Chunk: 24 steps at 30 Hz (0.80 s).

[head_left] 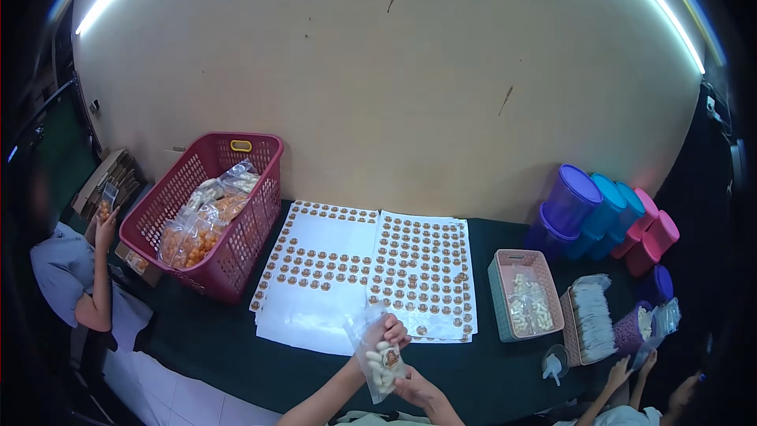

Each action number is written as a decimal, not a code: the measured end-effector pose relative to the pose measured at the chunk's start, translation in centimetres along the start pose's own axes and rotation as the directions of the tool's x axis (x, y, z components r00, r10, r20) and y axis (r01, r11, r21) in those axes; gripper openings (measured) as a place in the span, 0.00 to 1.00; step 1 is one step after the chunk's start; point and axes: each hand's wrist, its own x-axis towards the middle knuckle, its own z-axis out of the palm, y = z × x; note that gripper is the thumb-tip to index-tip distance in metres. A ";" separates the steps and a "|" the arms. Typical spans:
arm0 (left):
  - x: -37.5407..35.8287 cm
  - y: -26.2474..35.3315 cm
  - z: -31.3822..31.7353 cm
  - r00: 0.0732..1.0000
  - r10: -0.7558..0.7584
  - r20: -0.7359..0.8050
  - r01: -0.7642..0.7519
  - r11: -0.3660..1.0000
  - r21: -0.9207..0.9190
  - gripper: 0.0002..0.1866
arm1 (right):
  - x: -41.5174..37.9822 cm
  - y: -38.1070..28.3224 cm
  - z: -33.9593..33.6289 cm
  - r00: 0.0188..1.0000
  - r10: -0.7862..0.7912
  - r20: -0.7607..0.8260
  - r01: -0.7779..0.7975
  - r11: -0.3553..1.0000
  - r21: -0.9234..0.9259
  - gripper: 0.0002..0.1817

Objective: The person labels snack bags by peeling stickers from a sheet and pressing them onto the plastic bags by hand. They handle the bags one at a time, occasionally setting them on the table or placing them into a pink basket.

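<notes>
A clear plastic pouch of white, oblong snack pieces (382, 371) is held up in front of me, tilted, with a round brown label on its side. My left hand (393, 330) is closed on the upper part of the pouch, its forearm passing behind it. Lower down, my right hand (418, 389) grips the pouch's right edge, thumb at the front. Just beyond the hands lie white sticker sheets (315, 319) with rows of round brown labels; the left sheet has bare patches where no labels show.
A maroon basket (229, 272) with bagged orange and white snacks stands at left. On the right are a pale basket (500, 300) of white pieces, a basket of stacked pouches (593, 319) and coloured tubs (578, 189). Co-workers handle packets at left (105, 209) and lower right (648, 347).
</notes>
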 end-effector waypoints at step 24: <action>-9.0 3.4 -1.7 0.608 -0.162 -0.777 0.746 0.453 0.488 0.27 | -1.8 -1.2 0.0 0.950 -0.188 -0.250 -0.032 0.738 -0.674 0.13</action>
